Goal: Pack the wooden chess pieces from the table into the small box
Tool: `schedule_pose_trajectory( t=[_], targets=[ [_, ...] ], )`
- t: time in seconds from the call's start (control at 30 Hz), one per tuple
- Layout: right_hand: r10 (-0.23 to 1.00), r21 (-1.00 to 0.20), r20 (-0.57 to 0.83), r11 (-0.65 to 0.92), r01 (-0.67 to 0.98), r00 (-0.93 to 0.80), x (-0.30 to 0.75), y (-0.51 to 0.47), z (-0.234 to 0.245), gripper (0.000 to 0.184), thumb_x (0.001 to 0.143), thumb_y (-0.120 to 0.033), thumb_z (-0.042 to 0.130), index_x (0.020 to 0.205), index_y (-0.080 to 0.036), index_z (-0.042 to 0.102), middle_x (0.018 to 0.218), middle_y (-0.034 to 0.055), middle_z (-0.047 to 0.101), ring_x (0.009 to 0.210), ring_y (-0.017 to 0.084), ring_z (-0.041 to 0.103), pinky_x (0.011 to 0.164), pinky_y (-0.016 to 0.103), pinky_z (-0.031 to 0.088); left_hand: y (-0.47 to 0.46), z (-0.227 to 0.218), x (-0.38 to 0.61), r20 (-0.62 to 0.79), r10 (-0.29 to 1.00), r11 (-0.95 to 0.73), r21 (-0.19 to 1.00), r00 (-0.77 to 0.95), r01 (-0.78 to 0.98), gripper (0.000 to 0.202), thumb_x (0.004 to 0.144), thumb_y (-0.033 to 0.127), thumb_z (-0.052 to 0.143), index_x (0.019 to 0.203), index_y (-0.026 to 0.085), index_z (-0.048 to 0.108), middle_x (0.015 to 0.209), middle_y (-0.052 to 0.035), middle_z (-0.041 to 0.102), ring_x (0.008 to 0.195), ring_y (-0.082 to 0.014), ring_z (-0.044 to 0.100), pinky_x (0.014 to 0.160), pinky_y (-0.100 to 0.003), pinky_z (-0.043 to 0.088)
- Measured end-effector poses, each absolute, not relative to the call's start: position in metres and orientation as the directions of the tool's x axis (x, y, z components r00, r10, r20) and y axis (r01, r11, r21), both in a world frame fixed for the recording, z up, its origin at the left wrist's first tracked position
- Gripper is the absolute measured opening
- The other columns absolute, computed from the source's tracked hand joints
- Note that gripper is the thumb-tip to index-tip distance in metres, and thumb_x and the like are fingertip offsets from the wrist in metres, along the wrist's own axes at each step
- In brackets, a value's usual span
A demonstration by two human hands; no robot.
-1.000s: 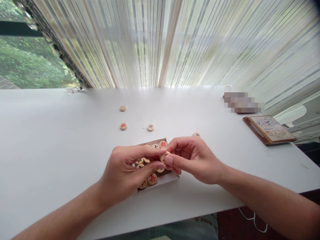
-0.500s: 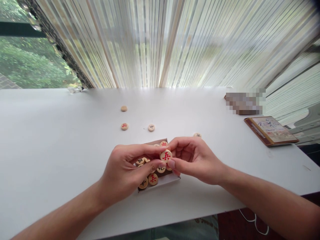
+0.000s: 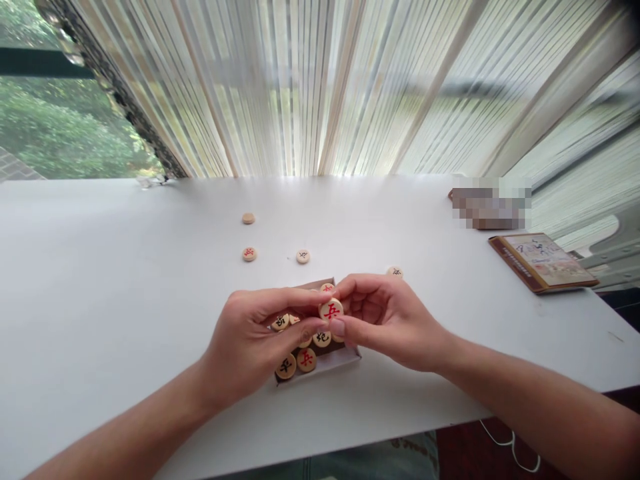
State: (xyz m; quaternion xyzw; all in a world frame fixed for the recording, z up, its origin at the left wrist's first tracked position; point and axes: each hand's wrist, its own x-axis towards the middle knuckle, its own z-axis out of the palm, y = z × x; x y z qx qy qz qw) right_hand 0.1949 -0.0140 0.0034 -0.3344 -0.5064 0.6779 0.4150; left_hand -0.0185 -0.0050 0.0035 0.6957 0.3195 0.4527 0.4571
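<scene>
Above the box (image 3: 342,360), left hand (image 3: 250,341) and right hand (image 3: 391,321) pinch one red-marked disc (image 3: 331,310) by its rim, leaving its face readable.

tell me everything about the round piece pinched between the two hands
The xiangqi piece is a small round disc of pale wood. Its flat face is turned toward the camera and bears a red character. It is held upright above the open box of similar pieces, pinched at its rim by fingertips of the left hand and the right hand.
</scene>
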Motion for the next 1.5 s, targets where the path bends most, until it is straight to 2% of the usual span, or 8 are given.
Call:
schedule_pose_trajectory(
  t=[0.1,0.23,0.37,0.6,0.87,1.0,1.33,1.5],
  targets=[
    [0.915,-0.988,0.115,0.067,-0.136,-0.386,0.198,-0.015,0.000,0.027,0.084,-0.023,0.091,0.106,-0.016,0.078,0.091,0.0068,0.079,0.077,0.015,0.071,0.071,0.028,0.062,-0.004,0.003,-0.018,0.312,0.875,-0.342,0.940,0.372,0.016,0.025,0.085,0.010,0.086,0.108,0.019,0.085,0.103,-0.0050,0.087,0.091,-0.0187,0.084,0.086,-0.021,0.069],
    [0.880,-0.934,0.338,0.358,-0.001,-0.335,0.202,-0.014,-0.006,0.024,0.092,-0.018,0.082,0.116,-0.018,0.077,0.092,0.0068,0.079,0.081,0.018,0.073,0.072,0.031,0.062,-0.001,0.003,-0.018,0.320,0.877,-0.332,0.943,0.360,-0.028,0.024,0.085,0.007,0.085,0.106,0.018,0.083,0.096,-0.0034,0.086,0.087,-0.0158,0.083,0.083,-0.019,0.069],
    [0.856,-0.889,0.412,0.453,0.071,-0.313,0.203,-0.013,-0.009,0.019,0.095,-0.019,0.078,0.115,-0.018,0.078,0.096,0.0087,0.080,0.080,0.018,0.074,0.069,0.032,0.063,0.000,0.001,-0.018,0.338,0.871,-0.347,0.937,0.356,-0.038,0.020,0.085,0.006,0.084,0.102,0.017,0.080,0.094,-0.0032,0.084,0.086,-0.0148,0.082,0.081,-0.019,0.069],
    [0.800,-0.824,0.497,0.556,0.104,-0.336,0.204,-0.012,-0.008,0.026,0.094,-0.013,0.077,0.119,-0.021,0.078,0.097,0.0075,0.081,0.075,0.017,0.073,0.067,0.032,0.063,0.002,0.000,-0.020,0.346,0.863,-0.365,0.931,0.368,-0.019,0.021,0.086,0.008,0.084,0.104,0.017,0.079,0.094,-0.0044,0.084,0.085,-0.0165,0.082,0.080,-0.021,0.069],
    [0.803,-0.829,0.493,0.551,0.100,-0.336,0.203,-0.010,-0.006,0.023,0.094,-0.015,0.078,0.117,-0.019,0.079,0.103,0.0104,0.084,0.071,0.016,0.074,0.064,0.031,0.065,0.001,-0.003,-0.023,0.363,0.857,-0.405,0.913,0.365,0.044,0.022,0.087,0.015,0.086,0.108,0.021,0.083,0.100,-0.0036,0.086,0.086,-0.0164,0.082,0.080,-0.020,0.068],
    [0.819,-0.845,0.484,0.529,0.077,-0.307,0.201,-0.011,-0.006,0.023,0.092,-0.017,0.081,0.115,-0.017,0.080,0.095,0.0094,0.084,0.070,0.017,0.076,0.064,0.030,0.067,0.002,-0.004,-0.024,0.401,0.847,-0.460,0.882,0.349,0.101,0.020,0.087,0.017,0.087,0.107,0.021,0.085,0.100,-0.0058,0.086,0.085,-0.0197,0.083,0.081,-0.026,0.070],
    [0.868,-0.903,0.409,0.430,0.013,-0.282,0.201,-0.011,-0.005,0.022,0.087,-0.017,0.088,0.108,-0.017,0.083,0.092,0.0084,0.086,0.073,0.018,0.081,0.066,0.027,0.069,0.002,-0.002,-0.023,0.414,0.841,-0.473,0.875,0.348,0.101,0.021,0.086,0.017,0.087,0.107,0.021,0.085,0.103,-0.0059,0.087,0.084,-0.0195,0.084,0.082,-0.025,0.069],
    [0.887,-0.925,0.358,0.379,0.018,-0.291,0.201,-0.012,-0.004,0.014,0.090,-0.025,0.086,0.101,-0.017,0.085,0.075,0.0050,0.082,0.059,0.016,0.077,0.057,0.024,0.066,0.003,0.002,-0.022,0.420,0.827,-0.495,0.859,0.373,0.131,0.012,0.091,0.017,0.082,0.102,0.021,0.086,0.100,-0.0060,0.087,0.085,-0.0202,0.084,0.082,-0.025,0.069]
  ],
)
